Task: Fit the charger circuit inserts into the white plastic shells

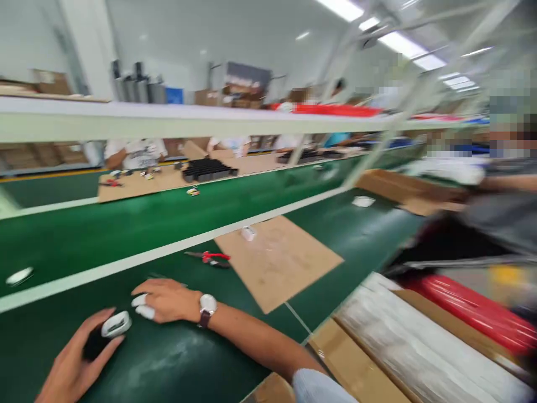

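White part [116,323] in cupped left hand [71,364]

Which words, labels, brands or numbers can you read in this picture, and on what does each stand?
No text can be read anywhere in this picture.
Dial of the wristwatch: too small and blurred to read.
The white part held in the left hand: no legible marking.
The cardboard boxes on the top shelf: blurred, nothing legible.

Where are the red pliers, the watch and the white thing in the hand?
red pliers [213,257]: head view, on the red handles.
watch [207,304]: head view, on its pale face.
white part [116,323]: head view, on its top side.
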`<state>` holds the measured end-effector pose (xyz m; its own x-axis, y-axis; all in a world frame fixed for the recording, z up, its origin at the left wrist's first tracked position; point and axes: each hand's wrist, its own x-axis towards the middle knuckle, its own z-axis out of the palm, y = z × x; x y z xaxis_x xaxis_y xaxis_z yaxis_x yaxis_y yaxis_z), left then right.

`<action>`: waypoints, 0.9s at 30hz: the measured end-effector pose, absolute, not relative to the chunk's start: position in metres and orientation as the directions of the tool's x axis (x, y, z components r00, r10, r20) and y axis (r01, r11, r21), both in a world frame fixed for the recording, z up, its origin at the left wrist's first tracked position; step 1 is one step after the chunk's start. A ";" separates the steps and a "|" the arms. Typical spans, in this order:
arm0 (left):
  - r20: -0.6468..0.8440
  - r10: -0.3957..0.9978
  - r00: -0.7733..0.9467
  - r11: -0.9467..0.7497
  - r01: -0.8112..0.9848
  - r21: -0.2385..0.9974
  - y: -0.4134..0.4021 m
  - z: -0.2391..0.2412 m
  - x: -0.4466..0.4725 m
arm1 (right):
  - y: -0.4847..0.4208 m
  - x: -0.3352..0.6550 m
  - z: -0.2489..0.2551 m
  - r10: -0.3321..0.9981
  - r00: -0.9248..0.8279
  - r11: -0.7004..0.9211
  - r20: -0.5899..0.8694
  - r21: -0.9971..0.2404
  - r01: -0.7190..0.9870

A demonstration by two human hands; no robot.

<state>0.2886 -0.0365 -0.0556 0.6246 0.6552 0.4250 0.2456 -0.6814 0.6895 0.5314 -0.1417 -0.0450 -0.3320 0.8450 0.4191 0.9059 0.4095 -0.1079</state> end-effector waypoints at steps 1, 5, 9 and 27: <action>0.424 0.620 0.660 -0.702 0.227 0.675 -0.034 -0.059 0.280 | -0.143 0.527 -0.050 0.854 -0.316 0.410 0.412 -0.161 0.898; 0.414 0.526 0.743 -0.740 0.161 0.652 -0.026 -0.060 0.268 | -0.148 0.526 -0.066 0.864 -0.342 0.436 0.370 -0.208 0.876; 0.466 0.399 0.790 -0.817 0.075 0.572 -0.033 -0.053 0.272 | -0.155 0.523 -0.070 0.866 -0.364 0.437 0.343 -0.167 0.884; -0.231 0.857 0.460 0.339 -0.167 0.926 -0.016 -0.044 0.286 | -0.152 0.521 -0.073 0.860 -0.345 0.433 0.377 -0.181 0.883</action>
<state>0.2862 -0.0165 -0.0440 0.4601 0.8573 -0.2309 -0.1673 0.3391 0.9258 0.5208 -0.1520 -0.0733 -0.3445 0.8599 0.3766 0.8830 0.4331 -0.1811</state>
